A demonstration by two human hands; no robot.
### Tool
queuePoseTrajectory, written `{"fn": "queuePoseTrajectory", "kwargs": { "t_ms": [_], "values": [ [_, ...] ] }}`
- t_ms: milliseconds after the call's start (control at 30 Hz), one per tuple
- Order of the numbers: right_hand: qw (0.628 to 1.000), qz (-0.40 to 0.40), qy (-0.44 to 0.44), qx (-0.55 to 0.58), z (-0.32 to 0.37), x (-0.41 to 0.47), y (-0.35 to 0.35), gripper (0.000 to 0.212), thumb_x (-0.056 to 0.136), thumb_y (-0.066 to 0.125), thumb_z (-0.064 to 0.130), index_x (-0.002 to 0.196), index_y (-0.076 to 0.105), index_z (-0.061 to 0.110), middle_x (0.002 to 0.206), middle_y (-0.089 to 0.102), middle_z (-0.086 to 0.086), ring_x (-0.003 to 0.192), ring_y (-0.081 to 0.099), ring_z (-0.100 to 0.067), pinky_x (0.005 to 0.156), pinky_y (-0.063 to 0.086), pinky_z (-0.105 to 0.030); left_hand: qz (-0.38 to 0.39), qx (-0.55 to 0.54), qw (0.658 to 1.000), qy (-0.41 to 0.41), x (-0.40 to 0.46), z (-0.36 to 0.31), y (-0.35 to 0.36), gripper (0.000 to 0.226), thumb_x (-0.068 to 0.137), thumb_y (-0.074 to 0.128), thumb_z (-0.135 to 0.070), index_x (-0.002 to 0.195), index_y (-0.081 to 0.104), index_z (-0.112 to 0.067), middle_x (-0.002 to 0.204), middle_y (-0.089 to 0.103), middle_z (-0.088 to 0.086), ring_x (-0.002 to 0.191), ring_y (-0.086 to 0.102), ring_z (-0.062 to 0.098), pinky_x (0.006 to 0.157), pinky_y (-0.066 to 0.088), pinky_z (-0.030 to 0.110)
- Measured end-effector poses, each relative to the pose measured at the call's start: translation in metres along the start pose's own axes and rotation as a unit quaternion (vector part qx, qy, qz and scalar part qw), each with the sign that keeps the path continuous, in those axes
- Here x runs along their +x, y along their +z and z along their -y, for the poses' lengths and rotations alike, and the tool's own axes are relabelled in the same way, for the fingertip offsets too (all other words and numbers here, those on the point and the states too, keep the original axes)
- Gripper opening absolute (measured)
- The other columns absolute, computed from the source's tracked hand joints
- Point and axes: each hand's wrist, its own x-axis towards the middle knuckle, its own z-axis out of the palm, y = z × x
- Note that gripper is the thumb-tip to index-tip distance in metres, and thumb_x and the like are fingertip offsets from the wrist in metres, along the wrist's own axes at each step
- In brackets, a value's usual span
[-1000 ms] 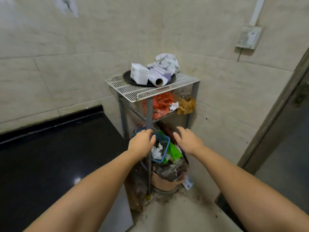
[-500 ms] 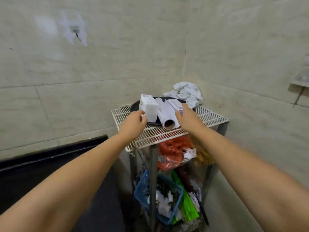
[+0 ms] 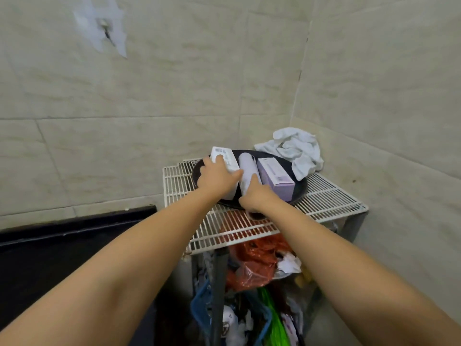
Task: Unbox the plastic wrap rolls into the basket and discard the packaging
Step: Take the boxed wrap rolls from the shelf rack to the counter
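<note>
A black round tray (image 3: pixel 300 189) lies on the top wire shelf (image 3: pixel 324 196) of a corner rack. On it are a white box (image 3: pixel 224 159) at the left, a bare plastic wrap roll (image 3: pixel 247 168) in the middle and a lavender box (image 3: pixel 275 177) at the right. My left hand (image 3: pixel 217 177) is clasped over the white box. My right hand (image 3: pixel 257 198) grips the near end of the roll. A blue basket (image 3: pixel 199 305) with crumpled white scraps sits low in the rack.
A crumpled white cloth (image 3: pixel 296 151) lies at the back right of the shelf. Red plastic bags (image 3: pixel 252 263) fill the middle level, with green plastic (image 3: pixel 273 323) below. Tiled walls meet in a corner behind the rack. A black countertop (image 3: pixel 62 245) lies to the left.
Both hands rose from the blue basket to the top shelf. The left hand closed over the white box and the right hand took hold of the roll. The camera tilted upward.
</note>
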Motion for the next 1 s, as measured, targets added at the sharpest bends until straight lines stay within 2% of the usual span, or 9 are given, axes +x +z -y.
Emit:
{"fn": "queuePoseTrajectory", "kwargs": {
  "t_ms": [167,267,367,467,567,633,700,867,1000],
  "values": [
    [0.985,0.001,-0.012,0.171,-0.032,0.007,-0.013,0.084,0.087,0.049,0.032,0.149,-0.005,0.015,0.144,0.039,-0.019,0.122,0.047,-0.034,0.089,0.042,-0.034,-0.009,0.034,0.999,-0.04,0.004,-0.014,0.022,0.069,0.081,0.056,-0.054,0.132,0.033,-0.013,0.139,0.027,0.018,0.12,0.038,0.04,0.087,0.042,0.045],
    [0.979,0.011,-0.036,0.203,-0.047,0.008,-0.017,0.08,0.088,0.048,0.032,0.149,-0.001,0.012,0.149,0.033,-0.016,0.129,0.04,-0.034,0.093,0.037,-0.033,-0.051,0.038,0.997,-0.045,0.008,-0.012,0.029,0.06,0.082,0.06,-0.041,0.129,0.035,-0.013,0.132,0.033,0.02,0.11,0.047,0.043,0.081,0.044,0.044],
    [0.976,0.013,-0.067,0.209,-0.052,0.006,-0.018,0.074,0.088,0.049,0.031,0.147,0.009,0.011,0.147,0.038,-0.015,0.128,0.042,-0.033,0.089,0.035,-0.032,-0.092,-0.054,0.991,-0.084,0.013,-0.001,0.02,0.056,0.082,0.061,-0.035,0.13,0.042,-0.013,0.128,0.044,0.021,0.104,0.055,0.042,0.08,0.046,0.041],
    [0.963,0.005,-0.1,0.25,-0.042,0.004,-0.02,0.062,0.087,0.05,0.028,0.14,0.024,0.011,0.137,0.047,-0.015,0.115,0.049,-0.03,0.083,0.038,-0.033,-0.156,-0.223,0.955,-0.117,0.011,0.011,-0.003,0.047,0.08,0.061,-0.031,0.123,0.054,-0.014,0.117,0.061,0.014,0.09,0.057,0.028,0.073,0.046,0.033],
    [0.948,-0.003,-0.146,0.283,-0.016,-0.003,-0.024,0.058,0.087,0.05,0.028,0.138,0.026,0.012,0.134,0.049,-0.013,0.102,0.052,-0.028,0.069,0.038,-0.026,-0.209,-0.307,0.921,-0.117,-0.001,0.036,-0.036,0.035,0.078,0.06,-0.031,0.111,0.06,-0.019,0.103,0.066,0.006,0.089,0.061,0.024,0.074,0.054,0.035],
    [0.932,0.002,-0.198,0.303,0.008,-0.012,-0.024,0.053,0.087,0.05,0.027,0.134,0.031,0.011,0.131,0.052,-0.012,0.092,0.049,-0.022,0.061,0.036,-0.024,-0.242,-0.314,0.913,-0.101,-0.015,0.061,-0.063,0.03,0.077,0.059,-0.03,0.106,0.06,-0.023,0.088,0.064,-0.005,0.082,0.062,0.017,0.063,0.05,0.027],
    [0.917,0.016,-0.239,0.319,0.039,-0.024,-0.021,0.048,0.086,0.051,0.027,0.128,0.038,0.009,0.126,0.055,-0.012,0.092,0.051,-0.022,0.067,0.037,-0.028,-0.281,-0.304,0.904,-0.106,-0.032,0.092,-0.095,0.034,0.078,0.06,-0.028,0.111,0.059,-0.024,0.079,0.059,-0.015,0.077,0.06,0.009,0.059,0.046,0.021],
    [0.9,0.056,-0.303,0.309,0.13,-0.067,0.009,0.046,0.082,0.056,0.028,0.121,0.048,0.005,0.12,0.059,-0.014,0.097,0.056,-0.028,0.07,0.037,-0.028,-0.324,-0.282,0.888,-0.165,-0.086,0.195,-0.16,0.032,0.08,0.06,-0.026,0.111,0.061,-0.016,0.104,0.067,0.006,0.095,0.063,0.023,0.084,0.055,0.041],
    [0.887,0.137,-0.316,0.309,0.199,-0.099,0.071,0.043,0.084,0.056,0.025,0.123,0.049,0.008,0.12,0.06,-0.012,0.092,0.054,-0.025,0.066,0.038,-0.025,-0.341,-0.229,0.884,-0.223,-0.139,0.285,-0.186,0.032,0.08,0.06,-0.028,0.111,0.061,-0.021,0.104,0.064,0.002,0.091,0.061,0.019,0.078,0.052,0.034]
  ]
}}
